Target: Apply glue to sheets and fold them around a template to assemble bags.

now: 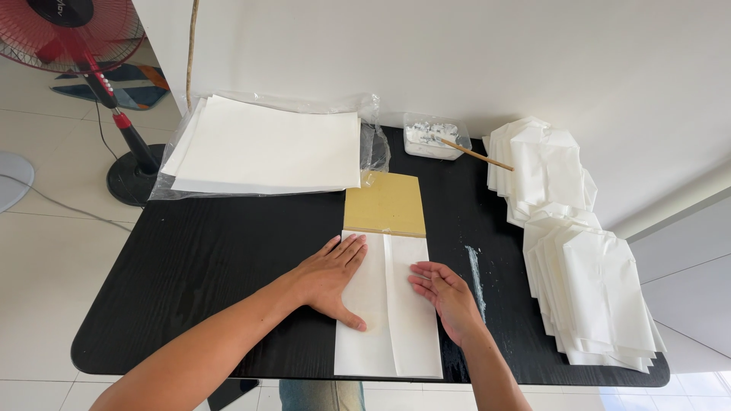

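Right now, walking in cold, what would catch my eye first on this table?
Two bare hands at the near edge: the left hand lies flat on a folded white sheet, the right hand rests edge-on at its right side. A tan board pokes out of the sheet's far end. Along the right edge runs a row of folded white bags, with a stack of paper far left.

A black wood-grain table (213,251) carries a folded white paper sheet (400,320) under both hands, a tan rectangular board (386,202) just beyond the fingertips, a plastic-wrapped white paper stack (266,144) beyond the left hand (331,278), a clear glue tub (434,137), and folded white paper bags (586,274) beside the right hand (445,293).
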